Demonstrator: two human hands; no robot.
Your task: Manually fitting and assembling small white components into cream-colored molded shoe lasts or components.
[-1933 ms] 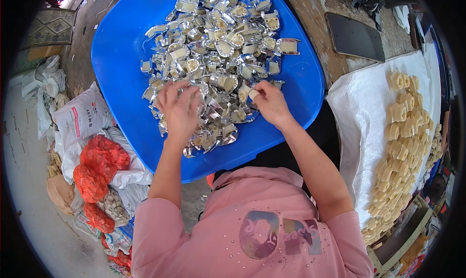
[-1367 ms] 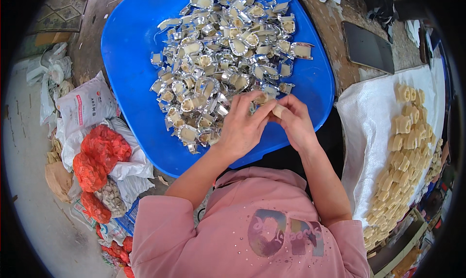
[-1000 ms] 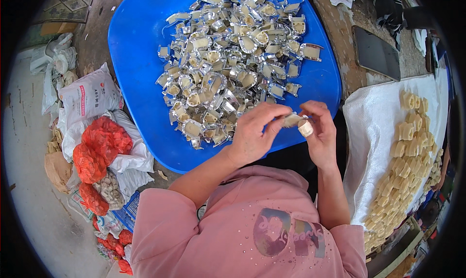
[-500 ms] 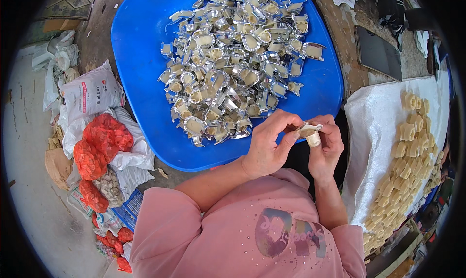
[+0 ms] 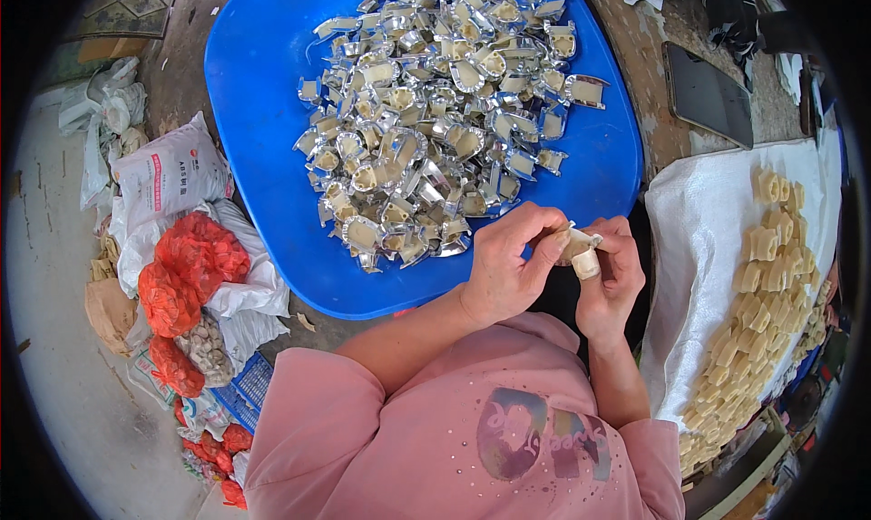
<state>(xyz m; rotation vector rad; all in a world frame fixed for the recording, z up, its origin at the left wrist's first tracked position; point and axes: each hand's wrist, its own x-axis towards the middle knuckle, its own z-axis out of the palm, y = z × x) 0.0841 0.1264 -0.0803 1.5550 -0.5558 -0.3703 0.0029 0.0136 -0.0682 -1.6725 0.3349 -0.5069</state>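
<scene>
Just beyond the front of my shirt, both hands meet at a small cream-coloured plastic piece (image 5: 585, 263) with a rounded, hollow-looking end. My left hand (image 5: 510, 264) pinches its left side between thumb and fingertips. The fingers of my right hand (image 5: 612, 279) are curled round its right side, thumb underneath. Part of the piece is covered by my fingers. Ahead of my hands lies a big blue tub (image 5: 263, 148). It holds a heap of shiny silver-edged, cream-centred plastic parts (image 5: 426, 130).
On my right, many cream pieces (image 5: 748, 320) lie on a white woven sheet (image 5: 680, 248). Beyond it a dark phone (image 5: 708, 93) rests on a worn wooden surface. To my left are a white printed sack (image 5: 172, 175), red plastic bags (image 5: 195, 257) and a blue crate (image 5: 245, 393).
The left hand has shifted slightly to the right and its fingers have turned on the cream piece, which now shows more of its upper part. Both hands keep hold.
</scene>
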